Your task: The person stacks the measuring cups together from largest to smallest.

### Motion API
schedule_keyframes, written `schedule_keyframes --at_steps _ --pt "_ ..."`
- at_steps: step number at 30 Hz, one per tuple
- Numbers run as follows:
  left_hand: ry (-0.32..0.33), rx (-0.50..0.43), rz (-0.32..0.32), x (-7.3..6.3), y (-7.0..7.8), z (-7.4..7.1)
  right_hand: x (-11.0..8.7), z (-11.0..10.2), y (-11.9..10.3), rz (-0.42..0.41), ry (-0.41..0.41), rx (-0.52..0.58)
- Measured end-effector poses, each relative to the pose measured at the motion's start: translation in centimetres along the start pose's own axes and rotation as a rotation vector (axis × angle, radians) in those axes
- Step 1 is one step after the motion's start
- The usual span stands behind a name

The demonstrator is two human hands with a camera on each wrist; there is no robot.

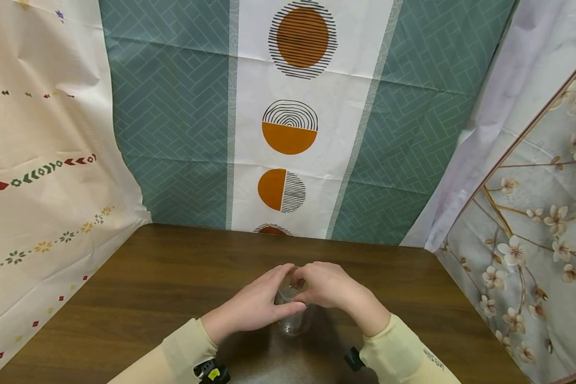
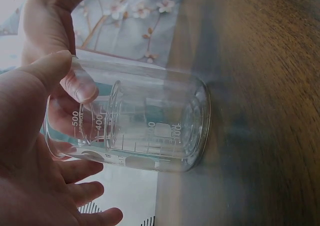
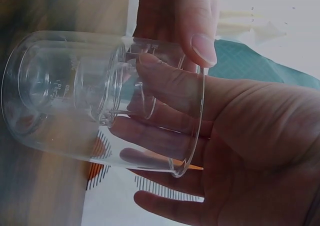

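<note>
A large clear glass beaker (image 2: 165, 81) stands upright on the brown table, with printed volume marks on its side. My left hand (image 1: 256, 301) holds it near the rim, thumb on the near side and fingers spread round the back. A smaller beaker (image 3: 45, 101) sits nested inside, its rim about halfway up the large one. My right hand (image 1: 328, 288) reaches into the large beaker's mouth from above. Its thumb and fingers pinch a still smaller beaker (image 3: 151, 106), whose rim shows faintly between them. Overlapping glass hides much of that inner piece.
The wooden table (image 1: 125, 298) extends to either side of the hands. Behind it hangs a green and white patterned cloth (image 1: 182, 133). A cream cloth (image 1: 38, 213) borders the left side, and a floral cloth (image 1: 533, 266) the right.
</note>
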State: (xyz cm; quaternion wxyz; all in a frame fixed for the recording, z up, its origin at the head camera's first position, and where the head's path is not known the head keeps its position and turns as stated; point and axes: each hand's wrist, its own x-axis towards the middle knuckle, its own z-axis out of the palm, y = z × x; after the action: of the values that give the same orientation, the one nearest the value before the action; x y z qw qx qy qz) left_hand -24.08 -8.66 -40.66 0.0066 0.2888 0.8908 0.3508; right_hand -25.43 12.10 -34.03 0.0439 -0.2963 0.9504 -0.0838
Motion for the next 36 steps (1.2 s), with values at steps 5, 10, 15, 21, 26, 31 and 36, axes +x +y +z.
schedule_keyframes --at_steps 5,10,15,21,26,31,36 --pt "0.004 0.001 0.007 0.01 0.02 -0.03 0.14 -0.04 -0.14 0.002 -0.009 -0.015" --pt "0.009 -0.002 0.009 0.06 -0.03 0.01 0.27 -0.03 -0.28 0.008 -0.014 -0.017" --pt "0.027 0.015 0.02 0.03 -0.03 0.12 0.41 0.06 -0.36 0.012 -0.017 -0.032" --pt "0.032 0.019 0.021 0.01 0.02 0.09 0.55 0.1 -0.36 0.021 -0.025 -0.037" --pt "0.029 0.021 0.022 0.04 -0.1 0.13 0.55 0.09 -0.39 0.025 -0.025 -0.034" --pt "0.029 0.016 0.033 0.08 -0.16 0.15 0.54 0.07 -0.44 0.029 -0.029 -0.031" --pt "0.026 0.01 0.039 0.16 -0.17 0.12 0.69 0.03 -0.45 0.028 -0.043 -0.025"
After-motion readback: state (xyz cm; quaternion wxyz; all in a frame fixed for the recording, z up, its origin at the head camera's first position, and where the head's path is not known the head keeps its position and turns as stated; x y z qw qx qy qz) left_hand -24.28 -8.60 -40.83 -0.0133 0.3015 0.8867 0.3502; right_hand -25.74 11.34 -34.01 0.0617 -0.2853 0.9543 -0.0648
